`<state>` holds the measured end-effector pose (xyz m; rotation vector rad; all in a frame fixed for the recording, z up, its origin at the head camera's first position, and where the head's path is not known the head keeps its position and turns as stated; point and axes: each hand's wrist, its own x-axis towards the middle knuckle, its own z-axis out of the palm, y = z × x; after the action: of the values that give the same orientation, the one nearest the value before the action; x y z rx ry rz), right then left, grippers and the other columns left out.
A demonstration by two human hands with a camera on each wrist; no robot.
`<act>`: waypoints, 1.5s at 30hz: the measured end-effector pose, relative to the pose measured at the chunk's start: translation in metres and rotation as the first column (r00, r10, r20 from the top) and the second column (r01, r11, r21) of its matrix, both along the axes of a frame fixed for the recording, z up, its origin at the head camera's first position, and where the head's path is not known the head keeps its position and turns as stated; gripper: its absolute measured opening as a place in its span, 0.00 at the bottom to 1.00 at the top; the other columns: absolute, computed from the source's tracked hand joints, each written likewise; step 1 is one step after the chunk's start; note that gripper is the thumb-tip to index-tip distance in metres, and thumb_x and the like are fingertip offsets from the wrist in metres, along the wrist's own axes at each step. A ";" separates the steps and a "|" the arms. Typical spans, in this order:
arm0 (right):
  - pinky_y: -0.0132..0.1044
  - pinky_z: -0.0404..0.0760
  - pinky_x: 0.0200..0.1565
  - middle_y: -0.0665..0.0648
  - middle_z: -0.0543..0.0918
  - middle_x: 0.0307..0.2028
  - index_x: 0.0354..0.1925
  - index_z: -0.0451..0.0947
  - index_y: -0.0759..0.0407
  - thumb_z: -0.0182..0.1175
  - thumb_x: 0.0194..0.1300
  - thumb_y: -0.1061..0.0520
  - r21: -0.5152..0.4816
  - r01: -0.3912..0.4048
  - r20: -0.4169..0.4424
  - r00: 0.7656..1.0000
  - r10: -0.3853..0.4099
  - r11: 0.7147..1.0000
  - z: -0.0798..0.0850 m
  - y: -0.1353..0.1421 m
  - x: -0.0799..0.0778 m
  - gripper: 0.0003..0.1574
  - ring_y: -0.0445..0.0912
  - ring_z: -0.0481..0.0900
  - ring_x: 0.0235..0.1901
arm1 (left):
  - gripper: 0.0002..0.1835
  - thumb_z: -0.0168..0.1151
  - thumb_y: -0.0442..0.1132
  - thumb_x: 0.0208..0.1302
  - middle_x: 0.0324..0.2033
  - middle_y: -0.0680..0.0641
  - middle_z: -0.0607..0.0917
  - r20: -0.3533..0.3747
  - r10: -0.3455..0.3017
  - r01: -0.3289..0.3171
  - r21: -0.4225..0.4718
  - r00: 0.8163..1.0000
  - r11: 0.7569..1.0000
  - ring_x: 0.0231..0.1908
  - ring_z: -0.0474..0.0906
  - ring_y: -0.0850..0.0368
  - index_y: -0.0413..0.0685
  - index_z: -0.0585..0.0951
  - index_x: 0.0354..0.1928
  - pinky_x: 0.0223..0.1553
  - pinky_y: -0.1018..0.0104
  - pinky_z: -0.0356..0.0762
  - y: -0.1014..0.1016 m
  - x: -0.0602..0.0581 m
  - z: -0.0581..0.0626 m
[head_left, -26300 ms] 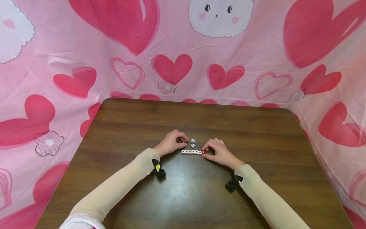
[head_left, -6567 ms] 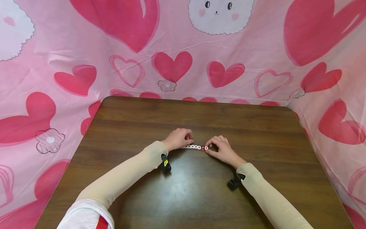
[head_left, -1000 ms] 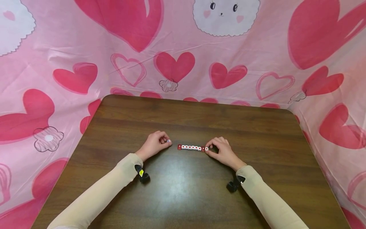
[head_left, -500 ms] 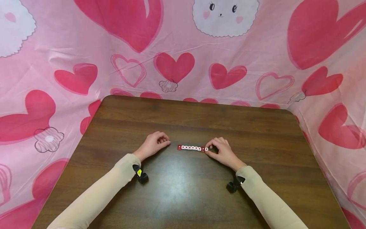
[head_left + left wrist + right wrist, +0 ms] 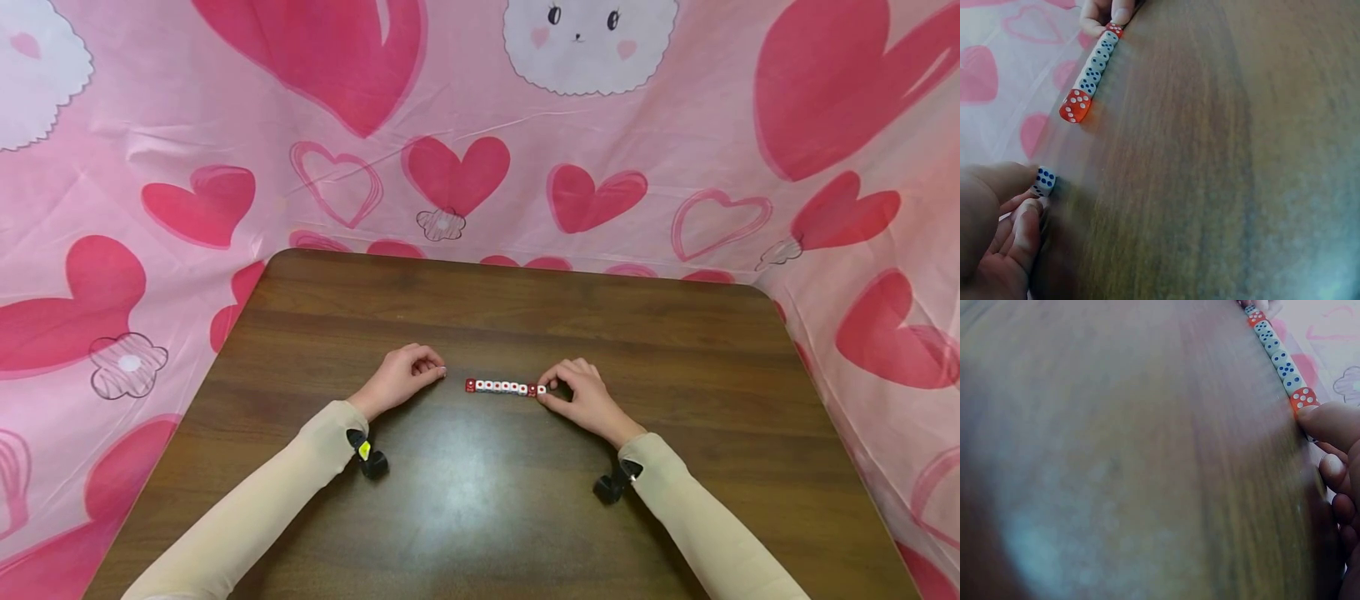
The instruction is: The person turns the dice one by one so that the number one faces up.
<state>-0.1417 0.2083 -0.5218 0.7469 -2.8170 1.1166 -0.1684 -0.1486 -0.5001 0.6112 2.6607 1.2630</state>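
Observation:
A straight row of white dice (image 5: 498,386) lies on the table, with a red die (image 5: 470,385) at its left end. Towards the right end sits another red die (image 5: 532,390), followed by a white die (image 5: 542,390) that my right hand (image 5: 583,400) pinches between thumb and fingers. In the right wrist view the thumb (image 5: 1329,424) hides most of that end die. My left hand (image 5: 401,379) is a short way left of the row. It pinches a single white die (image 5: 1044,181) with blue pips, plain in the left wrist view but almost hidden in the head view.
The brown wooden table (image 5: 465,500) has rounded far corners. Pink cloth (image 5: 525,108) printed with hearts hangs behind it and along both sides. A small black camera (image 5: 375,464) is strapped to the left wrist, another black camera (image 5: 607,489) to the right.
Earlier, two loose white dice lay behind the row, and my left hand held a red die. Red and white dice have since joined the row's ends. Lately the left hand's die has become nearly hidden.

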 end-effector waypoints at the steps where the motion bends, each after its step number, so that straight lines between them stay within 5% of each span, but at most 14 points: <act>1: 0.47 0.61 0.50 0.42 0.75 0.33 0.39 0.82 0.44 0.74 0.63 0.52 0.001 0.000 -0.002 1.000 0.000 1.000 -0.001 0.000 0.000 0.09 0.45 0.69 0.42 | 0.04 0.70 0.38 0.69 0.33 0.50 0.82 0.005 0.000 0.000 0.002 1.000 1.000 0.34 0.77 0.60 0.45 0.87 0.42 0.38 0.67 0.76 0.000 0.000 0.000; 17: 0.48 0.61 0.51 0.42 0.75 0.33 0.39 0.82 0.44 0.74 0.64 0.51 0.007 -0.001 -0.005 1.000 0.001 1.000 -0.003 0.001 -0.002 0.09 0.45 0.69 0.42 | 0.07 0.73 0.38 0.66 0.34 0.50 0.82 0.029 -0.008 0.008 -0.004 1.000 1.000 0.35 0.77 0.59 0.46 0.86 0.42 0.38 0.66 0.76 -0.002 -0.002 -0.002; 24: 0.47 0.61 0.51 0.42 0.75 0.33 0.39 0.82 0.44 0.74 0.64 0.51 0.004 -0.002 0.007 1.000 0.002 1.000 -0.002 0.001 -0.002 0.09 0.45 0.68 0.42 | 0.06 0.75 0.35 0.64 0.33 0.51 0.80 -0.037 -0.022 0.022 -0.004 0.999 1.000 0.34 0.76 0.59 0.46 0.86 0.41 0.38 0.65 0.76 0.000 0.003 -0.007; 31: 0.47 0.60 0.50 0.42 0.74 0.33 0.39 0.82 0.44 0.74 0.63 0.52 0.004 -0.004 0.013 1.000 0.004 1.000 0.000 0.001 -0.002 0.09 0.45 0.68 0.42 | 0.08 0.76 0.43 0.62 0.34 0.58 0.81 -0.107 -0.039 0.028 -0.106 0.993 0.994 0.36 0.71 0.60 0.55 0.87 0.40 0.41 0.62 0.71 0.015 0.013 -0.008; 45: 0.47 0.60 0.50 0.43 0.74 0.33 0.39 0.82 0.45 0.75 0.62 0.53 -0.005 -0.008 0.016 1.000 0.008 1.000 0.001 0.000 -0.001 0.10 0.45 0.68 0.42 | 0.08 0.76 0.46 0.62 0.34 0.61 0.81 -0.083 0.015 -0.027 -0.147 0.996 0.989 0.36 0.69 0.60 0.59 0.87 0.40 0.38 0.62 0.69 0.028 0.019 -0.007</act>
<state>-0.1429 0.2088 -0.5209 0.7533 -2.8257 1.1353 -0.1498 -0.1202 -0.5072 0.6272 2.8025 1.0540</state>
